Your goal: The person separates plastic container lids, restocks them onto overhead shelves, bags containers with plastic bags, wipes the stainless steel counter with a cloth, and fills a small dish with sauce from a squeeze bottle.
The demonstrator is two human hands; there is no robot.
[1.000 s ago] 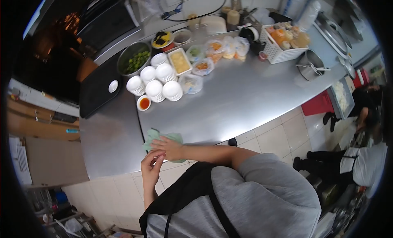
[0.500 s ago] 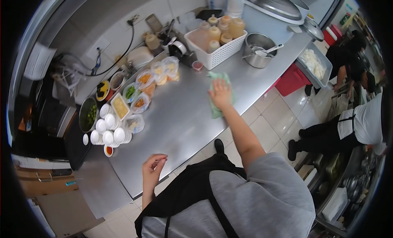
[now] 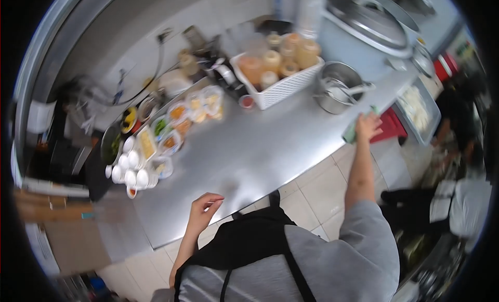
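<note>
My right hand [image 3: 368, 127] is stretched out to the right, on a green cloth [image 3: 350, 132] at the front edge of the steel counter [image 3: 244, 156]. Its fingers are spread and slightly blurred. Just above and left of it stands a steel pot [image 3: 338, 102] with utensils inside. Near my body, my left hand [image 3: 202, 211] hovers by the counter's front edge, fingers curled together with the thumb; whether anything small is between them I cannot make out.
A white basket [image 3: 283, 91] of sauce bottles stands at the back. Bagged ingredients [image 3: 170, 141] and stacked white dishes [image 3: 134, 159] are at the left. Beyond the counter's right end are a tray of white food [image 3: 416, 109], a red container [image 3: 390, 126] and people [image 3: 465, 203].
My right arm has swept far to the right along the counter with the green cloth, away from my left hand. The view has turned right. My left hand remains curled near my body.
</note>
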